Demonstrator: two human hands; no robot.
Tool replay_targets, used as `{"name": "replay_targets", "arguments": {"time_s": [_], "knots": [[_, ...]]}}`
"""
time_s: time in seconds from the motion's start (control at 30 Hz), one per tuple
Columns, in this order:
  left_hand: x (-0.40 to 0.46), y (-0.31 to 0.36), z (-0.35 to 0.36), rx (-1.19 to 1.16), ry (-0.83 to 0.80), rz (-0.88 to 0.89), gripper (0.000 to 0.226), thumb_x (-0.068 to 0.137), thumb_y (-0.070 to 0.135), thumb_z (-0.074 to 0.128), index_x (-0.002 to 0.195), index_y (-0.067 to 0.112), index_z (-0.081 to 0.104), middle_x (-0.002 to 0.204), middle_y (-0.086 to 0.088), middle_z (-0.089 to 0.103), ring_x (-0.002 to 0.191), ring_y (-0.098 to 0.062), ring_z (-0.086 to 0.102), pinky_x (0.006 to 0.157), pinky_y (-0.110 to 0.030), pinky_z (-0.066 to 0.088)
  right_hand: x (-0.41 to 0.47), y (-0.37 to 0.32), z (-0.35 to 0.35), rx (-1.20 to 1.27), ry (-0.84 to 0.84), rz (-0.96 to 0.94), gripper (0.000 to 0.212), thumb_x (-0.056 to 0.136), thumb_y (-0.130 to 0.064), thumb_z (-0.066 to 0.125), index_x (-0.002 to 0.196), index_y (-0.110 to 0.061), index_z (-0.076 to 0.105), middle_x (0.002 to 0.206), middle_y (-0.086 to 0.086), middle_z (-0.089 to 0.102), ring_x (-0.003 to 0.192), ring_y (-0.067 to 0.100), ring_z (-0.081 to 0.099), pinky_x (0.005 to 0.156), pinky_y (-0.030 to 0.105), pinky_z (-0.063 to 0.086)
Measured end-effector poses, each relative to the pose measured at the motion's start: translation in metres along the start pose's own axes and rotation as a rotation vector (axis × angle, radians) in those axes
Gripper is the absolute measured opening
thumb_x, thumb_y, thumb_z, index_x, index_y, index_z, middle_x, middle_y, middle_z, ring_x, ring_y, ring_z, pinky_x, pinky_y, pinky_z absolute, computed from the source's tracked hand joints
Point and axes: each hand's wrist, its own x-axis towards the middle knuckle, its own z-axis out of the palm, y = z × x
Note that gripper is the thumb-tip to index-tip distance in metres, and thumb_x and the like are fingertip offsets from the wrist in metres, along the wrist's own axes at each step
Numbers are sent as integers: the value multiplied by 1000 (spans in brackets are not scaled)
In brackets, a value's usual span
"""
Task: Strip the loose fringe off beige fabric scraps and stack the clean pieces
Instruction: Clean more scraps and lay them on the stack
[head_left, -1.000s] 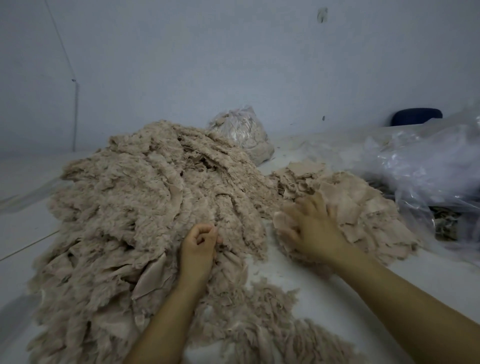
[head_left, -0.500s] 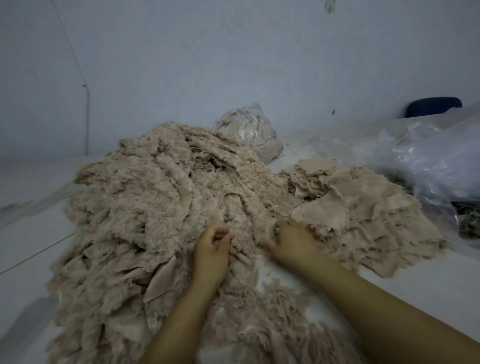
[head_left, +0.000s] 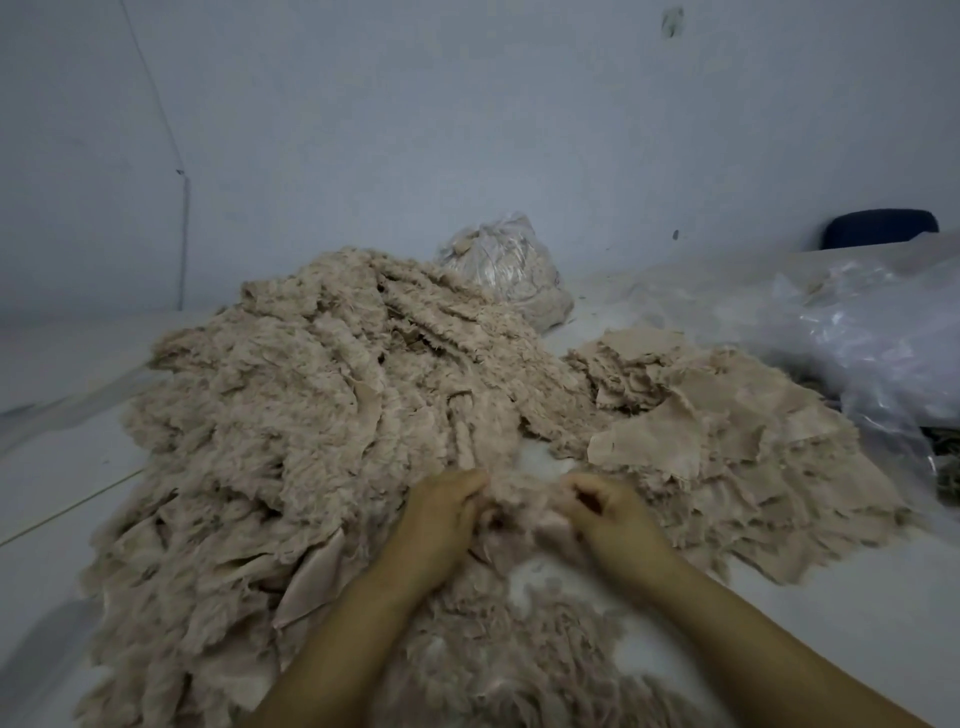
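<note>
Hands at centre foreground, both on one fringed beige scrap (head_left: 519, 506); left hand (head_left: 439, 525) grips its left edge with curled fingers; right hand (head_left: 610, 517) pinches its right edge, fingers bent round the cloth; scrap lies between them, at the near foot of the big fringed heap (head_left: 311, 415); flatter stack of clean pieces (head_left: 727, 431) just right of the hands; loose fringe (head_left: 519, 660) strewn on the white table (head_left: 57, 467) between the forearms; filled clear bag (head_left: 504, 267) behind the heap; crumpled plastic sheeting (head_left: 878, 343) far right.

Fringed beige scrap (head_left: 524, 506) between both hands
</note>
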Motion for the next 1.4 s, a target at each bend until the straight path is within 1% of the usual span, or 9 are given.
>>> {"name": "replay_targets", "arguments": {"time_s": [0.13,0.2,0.27,0.47,0.67,0.9,1.03,1.2,1.4], "knots": [[-6,4,10,23,-57,-39,34,96,21,51,65,19,39,62,2,43,64,-16,41,59,-33,29,-1,2,0,244,11,100,7,86,-30,66,92,-28,64,79,-13,65,71,9,61,65,19,48],[-3,8,13,-16,-10,-31,37,96,21,52,63,26,36,59,11,39,63,-14,41,57,-30,26,-5,1,4,73,-125,8,33,80,-32,74,108,-43,61,104,-33,61,94,-10,60,75,9,47],[-4,12,13,-29,28,33,28,93,28,51,66,28,44,60,17,39,67,-11,40,59,-26,27,-3,1,7,-34,-91,-86,22,82,-20,74,96,-35,65,95,-29,65,88,-11,60,75,9,44],[-2,-6,19,70,-136,67,37,85,18,44,116,18,63,129,10,53,129,-11,34,114,-33,15,-9,-2,9,169,-97,-108,14,82,-17,69,70,-15,64,65,-11,62,63,2,56,63,14,43],[6,-17,16,106,-16,-325,13,92,7,46,94,5,59,95,-15,61,92,-30,58,66,-28,34,-6,-4,-5,519,158,-7,17,77,-29,63,74,-12,65,68,4,68,61,18,63,59,25,49],[-7,20,15,-544,-74,-180,55,83,38,62,135,26,47,129,17,51,117,3,50,92,-7,40,-4,-1,5,799,-47,253,37,83,-18,62,118,-7,61,110,19,69,94,29,67,85,42,53],[-4,25,18,-886,11,-427,39,89,11,62,123,26,50,65,9,59,57,-9,55,55,-18,46,-5,-1,5,785,0,264,37,78,-21,65,114,-13,61,96,12,73,80,24,70,66,34,59],[-2,18,17,-957,148,-468,9,94,10,53,93,14,59,41,10,34,38,-5,26,38,-15,25,-8,3,2,549,-17,239,58,66,-21,79,120,-23,57,84,3,70,80,23,70,70,30,56],[-8,27,23,-736,-47,-389,21,89,20,63,105,28,54,60,10,61,55,1,56,55,-11,42,-6,0,8,636,182,260,15,88,8,53,98,2,62,79,16,71,73,28,67,62,33,55]]}}
